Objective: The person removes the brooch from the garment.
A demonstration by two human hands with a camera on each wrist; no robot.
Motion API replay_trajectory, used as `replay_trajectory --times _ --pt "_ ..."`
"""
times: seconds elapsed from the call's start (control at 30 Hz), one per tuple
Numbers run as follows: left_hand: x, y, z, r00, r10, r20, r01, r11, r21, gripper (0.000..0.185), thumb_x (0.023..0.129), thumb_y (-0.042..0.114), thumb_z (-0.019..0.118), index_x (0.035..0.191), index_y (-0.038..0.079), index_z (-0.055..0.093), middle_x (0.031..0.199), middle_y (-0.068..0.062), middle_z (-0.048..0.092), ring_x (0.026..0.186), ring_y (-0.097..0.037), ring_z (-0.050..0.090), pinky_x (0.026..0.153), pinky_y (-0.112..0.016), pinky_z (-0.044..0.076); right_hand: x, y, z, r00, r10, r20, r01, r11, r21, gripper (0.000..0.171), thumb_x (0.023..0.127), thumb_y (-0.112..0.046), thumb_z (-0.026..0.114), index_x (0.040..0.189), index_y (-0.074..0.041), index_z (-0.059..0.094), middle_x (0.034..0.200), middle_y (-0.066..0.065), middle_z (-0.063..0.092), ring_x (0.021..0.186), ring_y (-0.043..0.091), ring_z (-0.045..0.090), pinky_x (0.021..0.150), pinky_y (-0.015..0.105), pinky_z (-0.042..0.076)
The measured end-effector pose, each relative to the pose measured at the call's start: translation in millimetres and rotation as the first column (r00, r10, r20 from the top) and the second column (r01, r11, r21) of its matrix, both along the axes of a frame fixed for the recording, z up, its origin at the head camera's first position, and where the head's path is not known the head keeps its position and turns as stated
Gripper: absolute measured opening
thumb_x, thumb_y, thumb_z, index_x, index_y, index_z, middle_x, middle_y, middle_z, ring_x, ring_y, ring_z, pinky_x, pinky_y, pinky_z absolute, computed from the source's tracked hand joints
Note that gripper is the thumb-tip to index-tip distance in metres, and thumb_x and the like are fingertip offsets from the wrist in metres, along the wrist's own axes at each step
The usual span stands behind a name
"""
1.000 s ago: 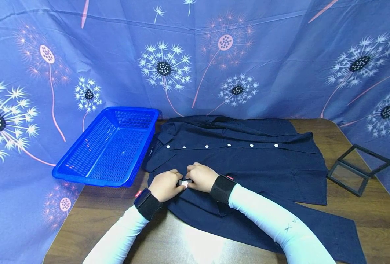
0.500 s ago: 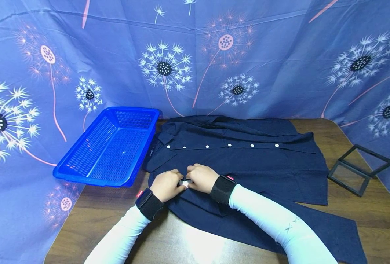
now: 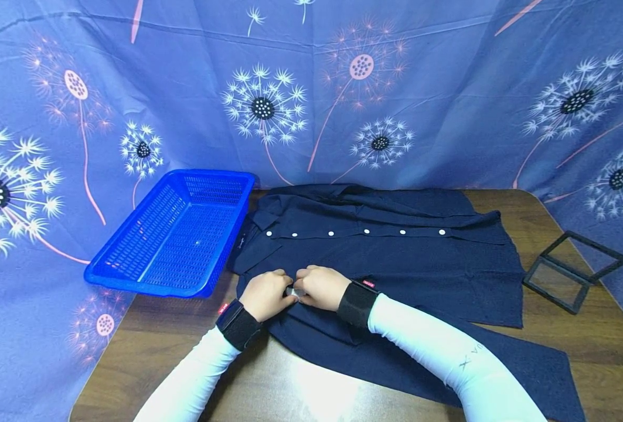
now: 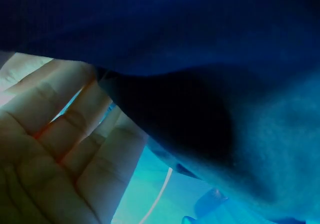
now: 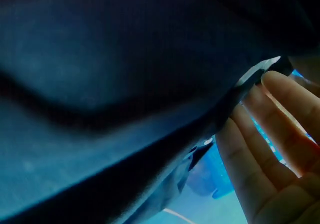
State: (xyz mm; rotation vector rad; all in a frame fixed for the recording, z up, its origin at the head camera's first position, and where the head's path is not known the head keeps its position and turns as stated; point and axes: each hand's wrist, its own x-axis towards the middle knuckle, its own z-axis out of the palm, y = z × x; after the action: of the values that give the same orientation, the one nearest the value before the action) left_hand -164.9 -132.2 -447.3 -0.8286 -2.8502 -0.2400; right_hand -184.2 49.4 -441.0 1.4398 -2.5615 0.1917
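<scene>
A navy long-sleeved shirt (image 3: 395, 264) with white buttons lies spread on the table, collar to the left. Low on the collar side, my left hand (image 3: 265, 296) and right hand (image 3: 322, 287) meet, thumbs nearest me, both pinching the shirt's cloth. Between the thumbs and fingers shows a small whitish, shiny piece (image 3: 293, 292), mostly covered; I cannot tell what it is. From below in the left wrist view, the left fingers (image 4: 75, 119) reach up to the lifted navy cloth (image 4: 200, 28). In the right wrist view, the right fingers (image 5: 280, 114) meet the cloth edge by a pale strip (image 5: 257, 69).
A blue perforated plastic basket (image 3: 208, 287) stands left of the shirt's collar. Toward the right edge of the wooden table (image 3: 606, 375) lies a black hinged double frame (image 3: 575, 275). A blue dandelion-print cloth (image 3: 311, 117) hangs behind and at the sides.
My right hand has shifted slightly down toward me. The whitish piece between the hands looks darker and less of it shows. My left hand, the shirt and the basket have stayed in place.
</scene>
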Motion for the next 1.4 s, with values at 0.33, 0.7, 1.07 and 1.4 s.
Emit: replay_trajectory --times 0.33,0.7,1.07,1.4 --pt "0.8 -0.1 -1.2 1.0 0.016 -0.007 -0.016 1.0 0.022 0.024 0.074 0.028 0.079 0.063 0.017 0.06 0.064 0.003 0.051 0.057 -0.016 0.056 0.05 -0.034 0.042 3.2 -2.0 -4.7 0.998 0.002 -0.062 0.0 0.999 0.039 0.01 0.078 -0.023 0.078 0.086 -0.02 0.074 0.082 -0.003 0.062 0.076 0.016 0.061 0.066 0.03 0.051" --pt "0.1 -1.4 -4.7 1.0 0.013 -0.011 -0.012 0.999 0.029 0.024 0.074 0.028 0.079 0.063 0.019 0.059 0.064 0.007 0.049 0.055 -0.01 0.05 0.049 -0.029 0.039 3.8 -5.2 -3.0 0.995 -0.004 -0.104 0.012 0.998 0.068 0.007 0.079 -0.027 0.078 0.082 -0.021 0.075 0.08 -0.004 0.063 0.072 0.014 0.061 0.064 0.029 0.051" --pt "0.9 -1.1 -4.1 1.0 0.009 -0.011 -0.009 0.999 0.03 0.021 0.074 0.028 0.079 0.067 0.016 0.064 0.064 0.005 0.051 0.056 -0.012 0.053 0.049 -0.03 0.041 3.5 -5.3 -2.8 0.992 0.015 -0.124 -0.006 0.997 0.075 0.005 0.079 -0.026 0.078 0.08 -0.022 0.076 0.08 -0.004 0.063 0.072 0.014 0.062 0.063 0.029 0.052" --pt "1.2 -0.6 -4.3 1.0 0.009 -0.02 -0.008 0.999 0.037 0.021 0.074 0.029 0.079 0.066 0.016 0.065 0.064 0.005 0.052 0.058 -0.015 0.057 0.05 -0.032 0.043 3.2 -6.3 -7.1 0.985 -0.02 -0.172 0.035 0.996 0.085 0.004 0.079 -0.029 0.076 0.077 -0.025 0.076 0.08 -0.006 0.062 0.071 0.012 0.061 0.06 0.027 0.051"
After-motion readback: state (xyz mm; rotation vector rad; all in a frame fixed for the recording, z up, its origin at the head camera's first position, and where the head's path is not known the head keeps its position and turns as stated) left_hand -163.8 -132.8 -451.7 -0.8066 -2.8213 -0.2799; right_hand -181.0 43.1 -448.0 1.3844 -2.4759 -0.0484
